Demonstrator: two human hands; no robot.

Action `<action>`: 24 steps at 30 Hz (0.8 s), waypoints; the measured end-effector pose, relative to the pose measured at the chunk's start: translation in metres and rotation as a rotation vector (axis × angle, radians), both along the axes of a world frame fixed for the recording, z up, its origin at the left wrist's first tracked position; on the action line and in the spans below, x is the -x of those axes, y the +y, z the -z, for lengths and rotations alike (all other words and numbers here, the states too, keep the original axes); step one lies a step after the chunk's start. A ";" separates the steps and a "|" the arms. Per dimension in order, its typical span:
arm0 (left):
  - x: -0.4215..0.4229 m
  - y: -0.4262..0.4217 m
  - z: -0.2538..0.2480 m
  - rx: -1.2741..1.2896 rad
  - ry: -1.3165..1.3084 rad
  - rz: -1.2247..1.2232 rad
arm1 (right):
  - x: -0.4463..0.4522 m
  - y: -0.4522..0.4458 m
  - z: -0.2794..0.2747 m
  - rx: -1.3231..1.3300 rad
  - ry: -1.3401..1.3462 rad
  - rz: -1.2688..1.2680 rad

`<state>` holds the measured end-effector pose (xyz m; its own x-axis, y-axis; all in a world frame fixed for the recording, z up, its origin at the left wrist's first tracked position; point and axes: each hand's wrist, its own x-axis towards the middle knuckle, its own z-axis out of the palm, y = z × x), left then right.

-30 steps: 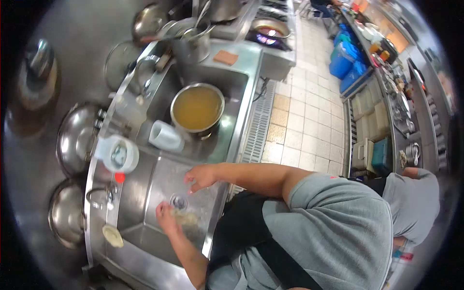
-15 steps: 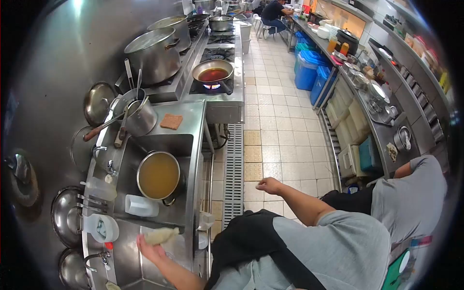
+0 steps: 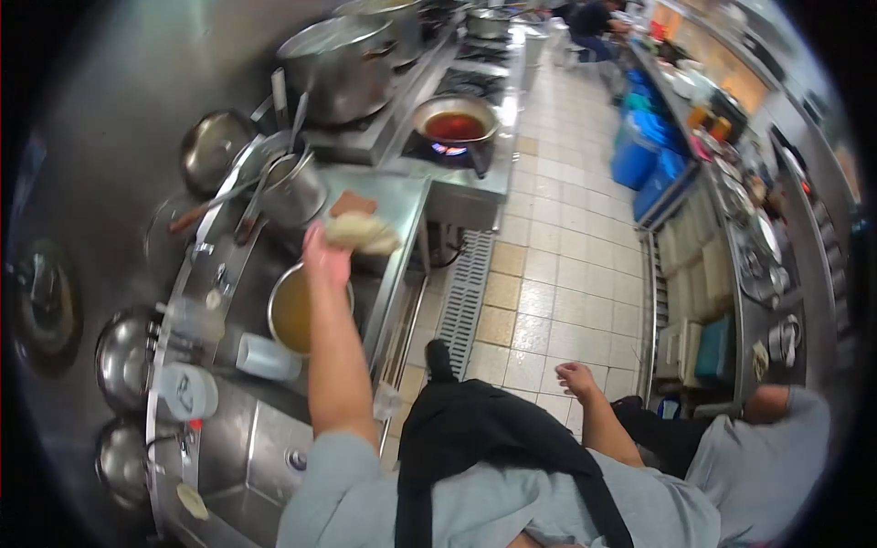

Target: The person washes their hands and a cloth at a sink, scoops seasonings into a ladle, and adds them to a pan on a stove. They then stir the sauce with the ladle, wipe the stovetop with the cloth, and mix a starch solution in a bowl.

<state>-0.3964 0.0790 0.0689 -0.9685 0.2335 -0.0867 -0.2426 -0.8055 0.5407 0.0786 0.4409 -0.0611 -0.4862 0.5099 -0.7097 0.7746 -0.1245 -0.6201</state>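
Note:
My left hand [image 3: 331, 259] is closed around a folded, pale yellowish cloth [image 3: 363, 234]. I hold it out over the counter's edge, above the far side of a large pot of brownish-yellow liquid [image 3: 290, 315] in the sink. The forearm hides part of that pot. Beyond the cloth lies a reddish-brown scouring pad [image 3: 353, 203], partly covered. On my other side, my right hand [image 3: 575, 378] hangs over the tiled floor, fingers loosely bent and apart, with nothing visible in it. Farther along, a frying pan of dark red liquid [image 3: 454, 121] sits over a lit burner.
Big stockpots [image 3: 336, 68] stand behind the counter, near a pot with utensils [image 3: 294, 190]. A co-worker in grey [image 3: 763, 457] is close on my right. Blue bins [image 3: 639, 151] line the right side; a floor drain [image 3: 461, 306] runs along the stove side. Another person sits far back.
My left hand has carried the cloth from over the near sink forward to the counter. My body and view have turned, and a foot now shows ahead. My right hand has swung lower.

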 end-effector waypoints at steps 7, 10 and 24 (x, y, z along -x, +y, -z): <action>0.036 -0.005 -0.056 -0.282 0.069 0.005 | -0.077 0.027 0.063 -0.018 -0.236 0.168; 0.075 -0.045 -0.047 -0.504 0.436 0.194 | -0.105 0.020 0.082 0.200 -0.482 0.288; 0.160 -0.030 -0.092 -0.503 0.182 0.040 | 0.051 0.044 0.041 0.089 -0.164 0.238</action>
<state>-0.5559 0.0495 0.1609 -0.9468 0.2403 0.2139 -0.2170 -0.9679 0.1267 0.0272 0.4845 -0.1018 -0.2360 0.5279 -0.8159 0.8059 -0.3627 -0.4678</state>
